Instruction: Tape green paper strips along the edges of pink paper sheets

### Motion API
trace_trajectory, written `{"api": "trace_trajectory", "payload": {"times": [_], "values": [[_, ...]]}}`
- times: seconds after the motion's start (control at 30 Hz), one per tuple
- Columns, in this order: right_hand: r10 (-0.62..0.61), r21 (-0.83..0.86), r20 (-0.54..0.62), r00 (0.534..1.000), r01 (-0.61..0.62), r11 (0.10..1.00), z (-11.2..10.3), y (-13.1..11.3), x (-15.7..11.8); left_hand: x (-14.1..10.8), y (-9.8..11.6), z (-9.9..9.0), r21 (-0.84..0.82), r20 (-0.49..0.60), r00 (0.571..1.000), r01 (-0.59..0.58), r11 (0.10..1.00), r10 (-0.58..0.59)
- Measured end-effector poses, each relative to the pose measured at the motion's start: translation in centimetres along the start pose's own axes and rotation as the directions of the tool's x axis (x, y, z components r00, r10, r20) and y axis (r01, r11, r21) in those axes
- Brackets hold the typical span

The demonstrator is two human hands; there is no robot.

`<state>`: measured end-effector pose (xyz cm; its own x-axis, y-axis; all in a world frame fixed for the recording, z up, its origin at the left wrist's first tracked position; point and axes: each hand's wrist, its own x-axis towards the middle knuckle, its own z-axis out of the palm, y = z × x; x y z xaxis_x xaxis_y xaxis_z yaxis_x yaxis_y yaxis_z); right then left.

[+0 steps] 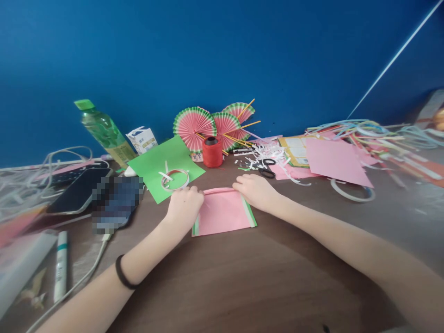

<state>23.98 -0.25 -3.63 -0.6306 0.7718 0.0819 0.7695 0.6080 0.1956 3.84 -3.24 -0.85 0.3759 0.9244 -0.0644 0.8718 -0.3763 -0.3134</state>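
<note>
A pink sheet of paper with green and white strips along its left and right sides lies on the brown table. Its far edge is folded up in a narrow band. My left hand grips the left end of that fold, fingers curled over it. At the right end, my right hand pinches the same fold. Just beyond my left hand, a roll of tape rests on a green sheet. The fingertips of both hands are partly hidden.
Pleated pink-and-green paper fans lean at the blue wall behind a red thread spool. Black scissors lie among white paper scraps. Pink paper covers part of another tape roll. On the left are a bottle, phones and a marker.
</note>
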Motion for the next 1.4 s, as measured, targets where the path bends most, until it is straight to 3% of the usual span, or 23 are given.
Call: {"api": "trace_trajectory", "payload": {"times": [0.3,0.53,0.73,0.87,1.03,1.4], "values": [[0.147,-0.011,0.073,0.986,-0.147,0.989,-0.8,-2.5,-0.4,0.0,0.7,0.6,0.034,-0.080,0.997,0.010,0.999,-0.007],[0.133,-0.036,0.087,0.987,-0.131,0.991,-1.0,-3.9,-0.6,0.0,1.3,1.9,0.030,-0.138,0.990,-0.031,0.999,0.035],[0.125,-0.080,0.057,0.990,-0.121,0.989,-0.6,-4.5,-0.9,-0.3,2.2,2.9,0.016,-0.165,0.986,0.024,1.000,-0.021],[0.106,-0.158,-0.002,0.994,-0.105,0.982,0.3,-4.8,-1.1,-0.1,2.3,3.1,0.089,-0.263,0.963,-0.041,0.995,0.063],[0.098,-0.214,0.029,0.995,-0.090,0.973,0.4,-4.9,-1.1,0.0,2.3,3.4,0.054,-0.196,0.978,-0.066,0.996,0.075],[0.101,-0.182,0.037,0.994,-0.092,0.979,0.0,-5.0,-0.8,0.1,2.3,3.1,0.013,-0.195,0.978,-0.070,0.997,0.071]]}}
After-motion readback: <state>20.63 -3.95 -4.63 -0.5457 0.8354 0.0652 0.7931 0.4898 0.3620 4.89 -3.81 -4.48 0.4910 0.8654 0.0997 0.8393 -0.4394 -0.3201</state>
